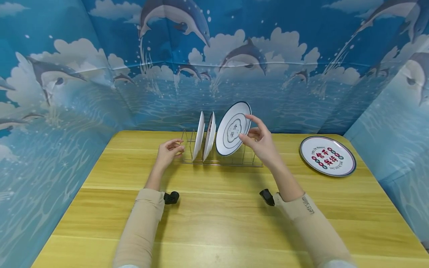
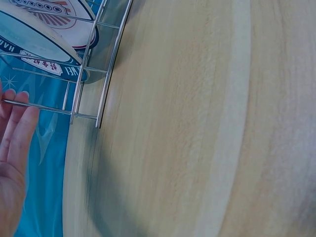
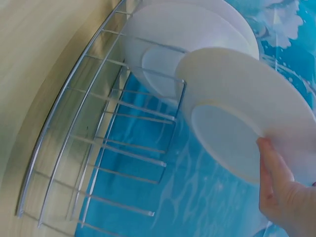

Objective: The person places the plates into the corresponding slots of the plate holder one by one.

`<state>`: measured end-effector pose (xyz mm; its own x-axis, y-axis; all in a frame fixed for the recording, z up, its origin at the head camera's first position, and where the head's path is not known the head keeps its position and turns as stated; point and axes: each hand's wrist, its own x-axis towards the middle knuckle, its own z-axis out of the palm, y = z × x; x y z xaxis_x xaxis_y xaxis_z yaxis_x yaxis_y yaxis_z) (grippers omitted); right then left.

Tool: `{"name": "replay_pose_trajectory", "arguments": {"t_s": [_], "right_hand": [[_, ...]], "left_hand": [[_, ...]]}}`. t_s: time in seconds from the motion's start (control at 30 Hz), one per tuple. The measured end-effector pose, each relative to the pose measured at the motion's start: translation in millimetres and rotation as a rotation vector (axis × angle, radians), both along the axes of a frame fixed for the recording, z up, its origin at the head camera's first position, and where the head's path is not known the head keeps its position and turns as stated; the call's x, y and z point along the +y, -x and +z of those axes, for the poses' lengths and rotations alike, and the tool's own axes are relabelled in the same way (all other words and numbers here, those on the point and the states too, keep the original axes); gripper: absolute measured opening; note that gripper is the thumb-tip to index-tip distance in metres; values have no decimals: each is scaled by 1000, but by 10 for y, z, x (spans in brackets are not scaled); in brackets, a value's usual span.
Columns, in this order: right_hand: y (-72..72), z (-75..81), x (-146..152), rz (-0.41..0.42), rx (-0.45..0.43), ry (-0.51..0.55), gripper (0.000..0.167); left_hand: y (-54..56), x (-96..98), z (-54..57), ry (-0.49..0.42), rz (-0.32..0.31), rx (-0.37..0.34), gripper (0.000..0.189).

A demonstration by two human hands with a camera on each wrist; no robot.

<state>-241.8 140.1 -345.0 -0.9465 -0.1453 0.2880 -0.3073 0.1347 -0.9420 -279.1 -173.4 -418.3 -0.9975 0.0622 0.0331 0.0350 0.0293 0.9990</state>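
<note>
My right hand pinches the right edge of a white plate with a dark rim and characters at its centre. This plate leans over the wire dish rack; the right wrist view shows its plain back, with thumb and fingers at the rim. My left hand holds the rack's left end, and its fingertips lie at the end wire in the left wrist view. Two more plates stand on edge in the rack, a left one and one beside it.
A white plate with red and green print lies flat on the wooden table at the right. Behind the table hangs a blue dolphin-patterned cloth. Black wrist devices show beside both sleeves.
</note>
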Motion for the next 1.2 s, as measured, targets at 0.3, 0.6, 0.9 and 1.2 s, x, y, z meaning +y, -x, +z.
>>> {"name": "replay_pose_trajectory", "arguments": {"t_s": [0.3, 0.6, 0.9, 1.2], "right_hand": [[-42, 153, -304, -34, 97, -102, 55], [125, -77, -440, -52, 101, -190, 57], [181, -266, -527, -30, 58, -208, 54], [198, -368, -564, -15, 25, -208, 55]], "left_hand": [[32, -11, -46, -2, -4, 3, 33], [120, -39, -189, 28, 11, 29, 39], [91, -41, -147, 8, -1, 20, 37], [-14, -3, 13, 3, 2, 0, 30]]}}
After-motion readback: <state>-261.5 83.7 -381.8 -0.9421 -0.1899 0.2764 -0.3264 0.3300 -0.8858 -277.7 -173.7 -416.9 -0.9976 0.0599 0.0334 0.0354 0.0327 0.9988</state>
